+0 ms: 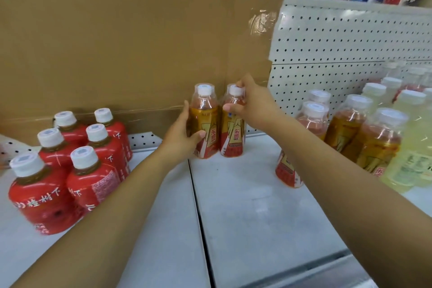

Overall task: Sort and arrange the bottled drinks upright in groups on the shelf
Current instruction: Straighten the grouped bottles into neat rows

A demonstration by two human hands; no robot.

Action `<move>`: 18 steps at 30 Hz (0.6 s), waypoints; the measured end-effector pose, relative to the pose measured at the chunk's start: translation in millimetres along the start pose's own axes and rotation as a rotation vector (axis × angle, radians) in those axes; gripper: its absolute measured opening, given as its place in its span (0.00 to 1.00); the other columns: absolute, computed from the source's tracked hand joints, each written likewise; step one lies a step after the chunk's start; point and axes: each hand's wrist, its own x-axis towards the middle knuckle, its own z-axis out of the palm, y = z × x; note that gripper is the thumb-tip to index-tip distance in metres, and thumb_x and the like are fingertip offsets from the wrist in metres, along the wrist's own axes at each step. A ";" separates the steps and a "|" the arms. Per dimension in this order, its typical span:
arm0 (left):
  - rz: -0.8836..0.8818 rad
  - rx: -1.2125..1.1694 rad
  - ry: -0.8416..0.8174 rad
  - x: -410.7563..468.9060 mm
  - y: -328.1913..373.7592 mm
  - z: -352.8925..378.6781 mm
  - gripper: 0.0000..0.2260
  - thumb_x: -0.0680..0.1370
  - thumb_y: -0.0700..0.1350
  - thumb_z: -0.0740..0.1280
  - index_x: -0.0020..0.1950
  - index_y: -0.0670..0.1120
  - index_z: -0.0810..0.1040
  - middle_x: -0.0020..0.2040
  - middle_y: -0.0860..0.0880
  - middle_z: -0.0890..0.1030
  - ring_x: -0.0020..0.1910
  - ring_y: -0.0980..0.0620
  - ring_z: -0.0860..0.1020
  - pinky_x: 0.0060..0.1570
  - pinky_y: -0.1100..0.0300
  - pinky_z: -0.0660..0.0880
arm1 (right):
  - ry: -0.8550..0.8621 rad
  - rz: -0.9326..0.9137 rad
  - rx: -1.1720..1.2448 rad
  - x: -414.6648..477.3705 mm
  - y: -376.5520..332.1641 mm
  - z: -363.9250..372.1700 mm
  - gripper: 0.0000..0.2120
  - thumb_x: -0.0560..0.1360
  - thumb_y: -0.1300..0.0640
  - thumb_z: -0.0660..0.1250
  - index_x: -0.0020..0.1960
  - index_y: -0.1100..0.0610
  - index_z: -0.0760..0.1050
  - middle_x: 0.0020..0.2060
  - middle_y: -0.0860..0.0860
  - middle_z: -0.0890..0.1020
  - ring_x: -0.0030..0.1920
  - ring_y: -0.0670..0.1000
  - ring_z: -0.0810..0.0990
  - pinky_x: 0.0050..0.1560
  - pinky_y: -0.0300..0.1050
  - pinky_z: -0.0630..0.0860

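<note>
Two gold-and-red bottles stand upright side by side at the back of the white shelf (245, 206), against the cardboard. My left hand (181, 134) wraps the body of the left gold bottle (205, 124). My right hand (251, 100) grips the neck and cap of the right gold bottle (232, 135). Several red-labelled bottles (79, 161) with white caps stand grouped at the left. At the right stand more gold bottles (374, 145) mixed with pale yellow bottles (411, 159).
A brown cardboard sheet (128, 54) covers the back wall on the left; white pegboard (350, 42) shows on the right. A dark seam (198, 217) splits the shelf into two panels. The shelf's front edge (327, 271) runs at lower right.
</note>
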 end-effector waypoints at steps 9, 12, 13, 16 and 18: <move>0.048 0.152 0.095 0.1 -5.5 12.3 0.39 0.72 0.41 0.78 0.77 0.56 0.61 0.66 0.54 0.76 0.64 0.52 0.76 0.63 0.50 0.76 | -0.031 0.030 0.008 0.8 3.8 -2.3 0.26 0.74 0.57 0.76 0.62 0.51 0.63 0.50 0.46 0.74 0.45 0.46 0.76 0.35 0.33 0.69; 0.013 0.153 0.058 -0.4 -3.9 7.2 0.36 0.74 0.38 0.75 0.77 0.52 0.62 0.66 0.52 0.77 0.63 0.53 0.76 0.63 0.52 0.76 | -0.027 0.023 0.023 1.8 2.5 -0.8 0.26 0.73 0.57 0.76 0.62 0.52 0.64 0.51 0.46 0.74 0.47 0.48 0.77 0.37 0.33 0.70; 0.004 0.166 0.050 0.6 -4.2 6.8 0.34 0.75 0.38 0.75 0.77 0.50 0.63 0.66 0.52 0.77 0.63 0.52 0.76 0.63 0.52 0.76 | -0.025 0.024 0.030 3.0 2.5 0.2 0.26 0.73 0.57 0.76 0.62 0.52 0.64 0.51 0.46 0.74 0.47 0.48 0.77 0.38 0.34 0.71; -0.021 0.197 0.017 3.9 -2.3 6.9 0.31 0.76 0.38 0.73 0.76 0.48 0.64 0.67 0.50 0.77 0.65 0.51 0.76 0.59 0.58 0.74 | -0.008 0.035 0.026 5.6 1.7 2.7 0.26 0.73 0.57 0.76 0.64 0.53 0.65 0.51 0.47 0.75 0.47 0.49 0.78 0.39 0.36 0.71; -0.020 0.222 0.001 5.5 -0.3 6.4 0.31 0.77 0.38 0.72 0.76 0.49 0.64 0.67 0.50 0.76 0.64 0.52 0.75 0.58 0.58 0.73 | 0.000 0.031 0.006 6.0 0.7 3.8 0.27 0.74 0.57 0.76 0.65 0.54 0.65 0.50 0.47 0.76 0.47 0.49 0.77 0.36 0.34 0.68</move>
